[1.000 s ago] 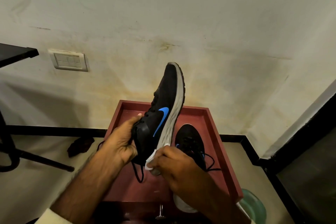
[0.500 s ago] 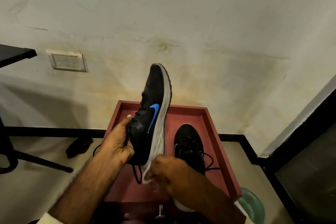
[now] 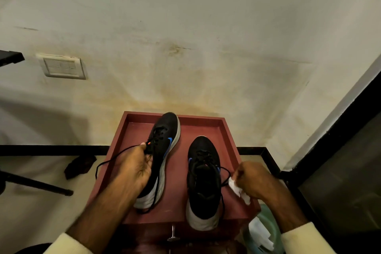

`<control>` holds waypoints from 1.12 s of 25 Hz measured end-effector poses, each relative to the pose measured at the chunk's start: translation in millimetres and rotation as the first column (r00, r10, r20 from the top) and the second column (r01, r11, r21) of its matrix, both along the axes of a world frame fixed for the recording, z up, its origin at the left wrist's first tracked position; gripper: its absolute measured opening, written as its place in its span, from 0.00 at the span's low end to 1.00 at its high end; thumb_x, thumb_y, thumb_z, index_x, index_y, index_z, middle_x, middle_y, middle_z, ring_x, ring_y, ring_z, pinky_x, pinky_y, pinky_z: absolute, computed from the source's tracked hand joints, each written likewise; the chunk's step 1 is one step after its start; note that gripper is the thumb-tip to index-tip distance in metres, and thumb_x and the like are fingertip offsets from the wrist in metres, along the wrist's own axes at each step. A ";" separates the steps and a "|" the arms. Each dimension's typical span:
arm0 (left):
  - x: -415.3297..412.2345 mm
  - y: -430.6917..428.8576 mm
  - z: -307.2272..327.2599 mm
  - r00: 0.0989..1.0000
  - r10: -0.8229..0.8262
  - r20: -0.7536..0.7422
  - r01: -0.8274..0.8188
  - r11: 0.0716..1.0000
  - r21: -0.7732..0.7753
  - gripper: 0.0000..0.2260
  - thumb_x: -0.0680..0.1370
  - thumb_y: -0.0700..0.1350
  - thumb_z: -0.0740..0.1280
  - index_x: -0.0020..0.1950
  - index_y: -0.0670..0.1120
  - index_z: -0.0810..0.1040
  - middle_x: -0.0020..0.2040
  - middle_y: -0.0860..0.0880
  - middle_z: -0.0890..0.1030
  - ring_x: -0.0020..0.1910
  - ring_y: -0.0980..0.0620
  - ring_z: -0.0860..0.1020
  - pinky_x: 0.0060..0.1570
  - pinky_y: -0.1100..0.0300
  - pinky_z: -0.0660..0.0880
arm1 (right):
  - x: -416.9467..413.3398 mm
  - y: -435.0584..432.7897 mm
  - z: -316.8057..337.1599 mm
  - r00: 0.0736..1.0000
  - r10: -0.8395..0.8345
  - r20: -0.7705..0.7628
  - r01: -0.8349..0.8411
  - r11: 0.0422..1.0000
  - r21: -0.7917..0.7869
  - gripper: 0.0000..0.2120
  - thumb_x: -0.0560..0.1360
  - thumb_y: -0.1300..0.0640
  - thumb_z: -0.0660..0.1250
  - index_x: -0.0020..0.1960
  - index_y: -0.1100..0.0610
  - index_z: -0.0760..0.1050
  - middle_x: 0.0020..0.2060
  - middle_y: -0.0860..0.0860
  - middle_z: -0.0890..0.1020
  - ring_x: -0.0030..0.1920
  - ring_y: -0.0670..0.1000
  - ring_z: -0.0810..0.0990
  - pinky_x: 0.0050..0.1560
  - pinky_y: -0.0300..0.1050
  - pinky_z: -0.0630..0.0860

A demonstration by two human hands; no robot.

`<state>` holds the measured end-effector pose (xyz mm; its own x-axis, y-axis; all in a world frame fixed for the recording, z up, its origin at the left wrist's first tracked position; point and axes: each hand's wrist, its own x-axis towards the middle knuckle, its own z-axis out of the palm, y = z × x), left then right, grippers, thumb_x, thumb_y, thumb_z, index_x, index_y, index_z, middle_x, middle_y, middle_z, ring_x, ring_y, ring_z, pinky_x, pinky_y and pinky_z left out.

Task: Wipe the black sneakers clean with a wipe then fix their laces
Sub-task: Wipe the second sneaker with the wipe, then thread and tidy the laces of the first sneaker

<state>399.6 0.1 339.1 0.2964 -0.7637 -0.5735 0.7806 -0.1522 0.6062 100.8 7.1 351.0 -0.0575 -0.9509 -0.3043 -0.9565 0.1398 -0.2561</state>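
Two black sneakers with blue logos and pale soles lie on a red tray-topped stand [image 3: 226, 130]. The left sneaker [image 3: 165, 140] rests tilted on its side, toe toward the wall, and my left hand [image 3: 136, 168] grips its collar near the laces. A loose black lace [image 3: 107, 161] loops out past the tray's left edge. The right sneaker [image 3: 203, 179] sits upright, its heel overhanging the tray's front edge. My right hand [image 3: 252, 179] is closed on a crumpled white wipe [image 3: 237, 188] just to the right of that sneaker.
A pale green bin [image 3: 268, 231] with white wipes inside stands on the floor below my right arm. A dark cloth [image 3: 79, 166] lies on the floor at left beside a black stand leg [image 3: 35, 183]. The wall is close behind the tray; a dark door frame runs at right.
My left hand has lowered the left sneaker from raised in the air down onto the tray. My right hand has moved off its sole to the right with the wipe.
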 end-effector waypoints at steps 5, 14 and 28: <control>-17.9 -1.5 -7.7 0.989 -0.073 0.129 0.069 0.997 0.038 0.12 0.80 0.33 0.65 0.62 0.32 0.78 0.57 0.36 0.83 0.45 0.44 0.86 0.48 0.54 0.84 | -5.3 1.4 -3.5 0.998 0.046 -0.033 -0.045 0.999 0.022 0.07 0.78 0.57 0.73 0.55 0.54 0.86 0.54 0.53 0.87 0.53 0.53 0.86 0.59 0.48 0.84; -10.3 31.5 28.5 0.032 -0.536 0.844 0.552 0.713 0.432 0.36 0.77 0.57 0.72 0.79 0.54 0.57 0.68 0.43 0.77 0.62 0.42 0.80 0.63 0.46 0.77 | 9.6 8.1 2.6 0.994 0.063 0.089 -0.051 0.991 -0.125 0.15 0.79 0.44 0.72 0.53 0.56 0.81 0.48 0.50 0.85 0.47 0.52 0.83 0.46 0.48 0.80; -60.9 18.4 5.2 -0.694 0.206 0.689 0.657 0.572 0.491 0.11 0.81 0.51 0.67 0.62 0.55 0.81 0.62 0.53 0.71 0.58 0.52 0.76 0.54 0.54 0.79 | 12.6 1.4 32.3 0.601 -0.054 0.797 0.229 0.968 -0.107 0.19 0.82 0.49 0.70 0.52 0.67 0.81 0.36 0.56 0.88 0.29 0.50 0.80 0.33 0.41 0.77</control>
